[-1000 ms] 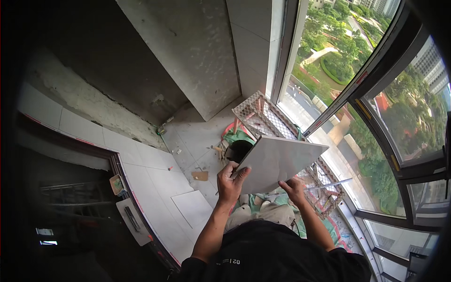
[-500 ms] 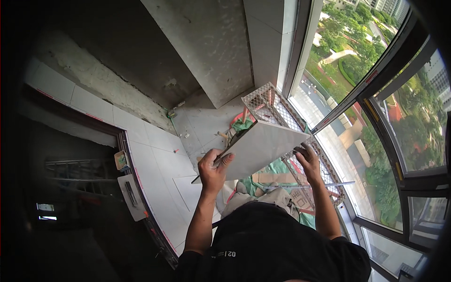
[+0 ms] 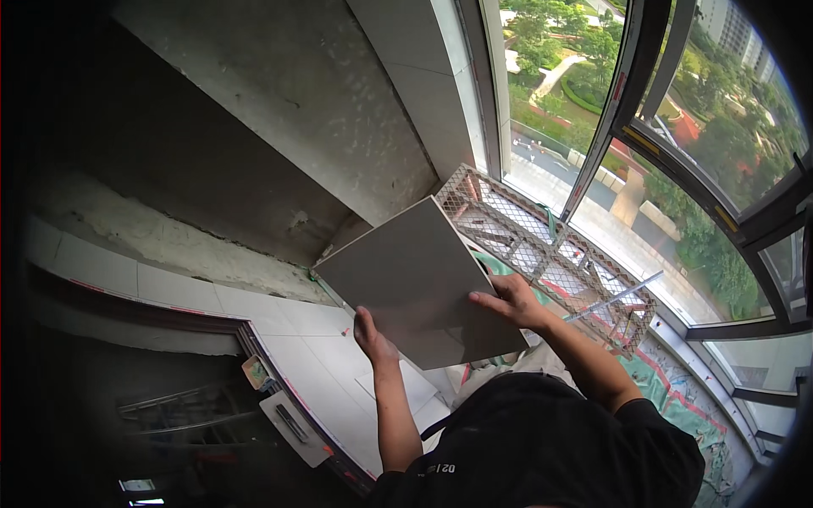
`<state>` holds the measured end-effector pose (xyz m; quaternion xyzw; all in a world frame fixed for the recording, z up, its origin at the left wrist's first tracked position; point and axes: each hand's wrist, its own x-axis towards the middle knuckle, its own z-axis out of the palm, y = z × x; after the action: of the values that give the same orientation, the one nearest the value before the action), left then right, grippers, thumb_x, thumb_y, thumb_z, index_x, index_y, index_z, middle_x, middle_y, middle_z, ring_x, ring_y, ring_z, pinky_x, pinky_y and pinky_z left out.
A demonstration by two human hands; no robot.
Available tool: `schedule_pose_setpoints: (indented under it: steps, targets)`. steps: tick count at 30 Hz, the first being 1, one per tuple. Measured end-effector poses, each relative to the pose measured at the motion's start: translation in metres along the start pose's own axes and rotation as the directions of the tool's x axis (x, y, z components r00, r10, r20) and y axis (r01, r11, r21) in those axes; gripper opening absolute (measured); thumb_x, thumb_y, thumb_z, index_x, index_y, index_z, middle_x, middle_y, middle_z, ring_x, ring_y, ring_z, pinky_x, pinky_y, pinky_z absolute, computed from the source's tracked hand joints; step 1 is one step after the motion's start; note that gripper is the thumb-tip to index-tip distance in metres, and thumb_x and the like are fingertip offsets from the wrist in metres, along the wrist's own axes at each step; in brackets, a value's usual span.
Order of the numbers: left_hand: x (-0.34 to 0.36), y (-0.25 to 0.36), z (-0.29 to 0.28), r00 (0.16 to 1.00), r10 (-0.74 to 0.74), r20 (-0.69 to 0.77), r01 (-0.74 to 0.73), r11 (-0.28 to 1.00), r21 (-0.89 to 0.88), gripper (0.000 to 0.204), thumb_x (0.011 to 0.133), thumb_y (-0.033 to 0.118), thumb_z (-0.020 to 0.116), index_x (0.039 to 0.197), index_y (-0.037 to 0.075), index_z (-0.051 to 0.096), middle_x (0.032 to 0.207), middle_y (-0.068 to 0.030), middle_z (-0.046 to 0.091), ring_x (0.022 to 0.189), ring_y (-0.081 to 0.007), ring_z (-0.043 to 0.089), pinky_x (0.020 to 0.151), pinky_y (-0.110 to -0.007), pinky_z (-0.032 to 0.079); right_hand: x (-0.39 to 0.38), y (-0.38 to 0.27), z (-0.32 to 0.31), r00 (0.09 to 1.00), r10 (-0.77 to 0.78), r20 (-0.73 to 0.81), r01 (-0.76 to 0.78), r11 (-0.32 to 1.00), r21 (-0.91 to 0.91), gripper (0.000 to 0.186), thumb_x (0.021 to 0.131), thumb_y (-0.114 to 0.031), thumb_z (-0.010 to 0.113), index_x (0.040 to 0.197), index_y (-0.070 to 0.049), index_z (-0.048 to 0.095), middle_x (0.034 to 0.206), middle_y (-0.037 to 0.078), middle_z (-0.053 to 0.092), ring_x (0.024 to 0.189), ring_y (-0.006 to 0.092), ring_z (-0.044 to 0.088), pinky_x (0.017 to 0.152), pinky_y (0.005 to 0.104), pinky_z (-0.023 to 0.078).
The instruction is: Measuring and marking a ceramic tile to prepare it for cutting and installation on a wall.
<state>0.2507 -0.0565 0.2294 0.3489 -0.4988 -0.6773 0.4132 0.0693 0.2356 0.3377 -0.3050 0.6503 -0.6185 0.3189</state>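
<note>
A grey rectangular tile (image 3: 406, 279) is held up in front of my body, its smooth face turned toward me. My left hand (image 3: 374, 337) grips its lower left edge, the thumb on the face and the fingers hidden behind. On the right edge my right hand (image 3: 511, 300) has hold of it, thumb on the face, the other fingers partly out of sight. Beyond the tile stands a metal mesh platform (image 3: 508, 224) along the window. A long straight strip (image 3: 614, 296), perhaps a ruler or level, lies across its near end.
Bare plaster wall (image 3: 279, 93) rises at the far left. Pale floor tiles (image 3: 313, 372) run beside a dark doorway frame (image 3: 288, 398). Past it lie a board with a black-handled tool (image 3: 292, 421) and a small box (image 3: 257, 372). Green sheeting (image 3: 644, 372) covers floor at right; tall windows (image 3: 559, 102) curve around.
The tile has turned from a slanted, nearly edge-on pose to face me, and shifted left against the platform. Both hands stay on its edges. My view has swung rightward.
</note>
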Motion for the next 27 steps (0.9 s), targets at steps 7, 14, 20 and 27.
schedule_pose_setpoints:
  steps: [7,14,20,27]
  targets:
    - [0.015,-0.048,0.004,0.974,-0.146,0.175,0.156,0.987,-0.043,0.059,0.119,0.047,0.053,0.154,-0.001,0.059,0.147,-0.0131,0.066,0.132,-0.0249,0.062,0.116,-0.040,0.047,0.003,-0.011,0.024,0.990,-0.134,-0.052,0.124,0.980,-0.156,0.030,0.111,-0.025,0.073,0.107,0.004,0.076,0.072,0.002,0.064,0.067,0.0060,0.053,0.058,0.0322,0.044]
    - [-0.018,-0.030,0.010,0.939,0.054,0.340,-0.281,0.690,0.667,0.075,0.106,0.036,0.078,0.162,-0.005,0.049,0.158,-0.0291,0.059,0.148,-0.0410,0.058,0.120,-0.048,0.048,0.022,0.004,0.032,0.961,-0.097,-0.258,0.061,0.988,-0.145,0.038,0.108,-0.026,0.073,0.087,0.006,0.068,0.064,0.009,0.051,0.063,0.0131,0.045,0.058,0.0387,0.042]
    - [-0.156,0.014,0.057,0.574,-0.044,0.817,-0.634,0.608,0.478,0.108,0.087,0.033,0.095,0.173,0.004,0.036,0.178,-0.0274,0.034,0.164,-0.0458,0.036,0.132,-0.052,0.036,0.044,0.036,-0.005,0.915,-0.067,-0.399,-0.007,0.984,-0.181,0.040,0.106,-0.026,0.072,0.085,0.008,0.070,0.068,0.007,0.064,0.065,0.0088,0.056,0.060,0.0353,0.047]
    - [-0.141,-0.030,0.065,0.672,0.169,0.721,-0.741,0.153,0.654,0.097,0.087,0.021,0.085,0.169,0.000,0.038,0.171,-0.0302,0.039,0.158,-0.0519,0.041,0.128,-0.056,0.040,0.076,0.059,-0.009,0.941,0.028,-0.337,-0.049,0.997,-0.054,0.035,0.102,-0.023,0.070,0.090,0.009,0.073,0.069,0.015,0.068,0.061,0.0171,0.063,0.063,0.0397,0.052]
